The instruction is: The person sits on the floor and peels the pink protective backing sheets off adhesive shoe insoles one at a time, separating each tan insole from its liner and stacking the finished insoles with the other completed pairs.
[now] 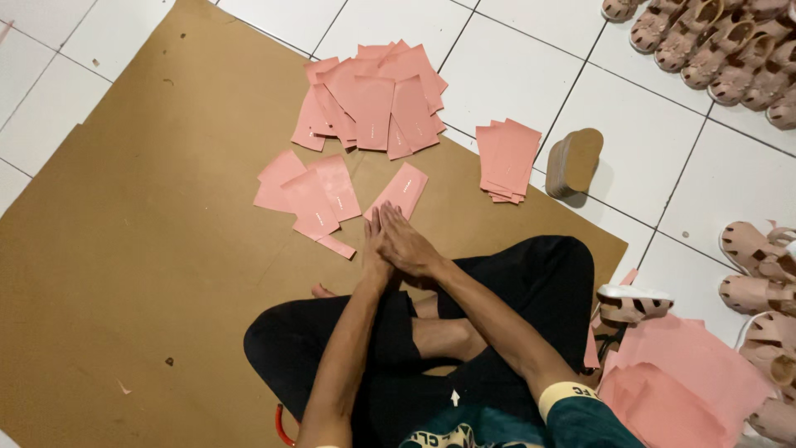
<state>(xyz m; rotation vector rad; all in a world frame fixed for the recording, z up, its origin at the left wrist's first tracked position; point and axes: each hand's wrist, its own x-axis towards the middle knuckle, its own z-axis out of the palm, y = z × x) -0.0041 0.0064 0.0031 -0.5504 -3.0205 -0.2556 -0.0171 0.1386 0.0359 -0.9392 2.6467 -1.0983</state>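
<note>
The left hand (375, 249) and right hand (406, 242) press flat together, palm to palm, fingers straight, holding nothing visible. A flat pink paper sleeve (398, 192) lies on the brown cardboard sheet (149, 249) just beyond their fingertips, with loose pink sleeves (308, 197) to its left.

Person seated cross-legged on brown cardboard sheet (141, 249) over white tiled floor (514, 66). Left hand (375, 249) and right hand (406, 242) pressed together, palms touching, at frame centre, holding nothing visible. Just above fingertips: single pink paper piece (400, 190). Large pink paper pile (373, 99) top centre; neat pink stack (507, 158) to its right. Beige sandals (713, 41) upper right.
</note>
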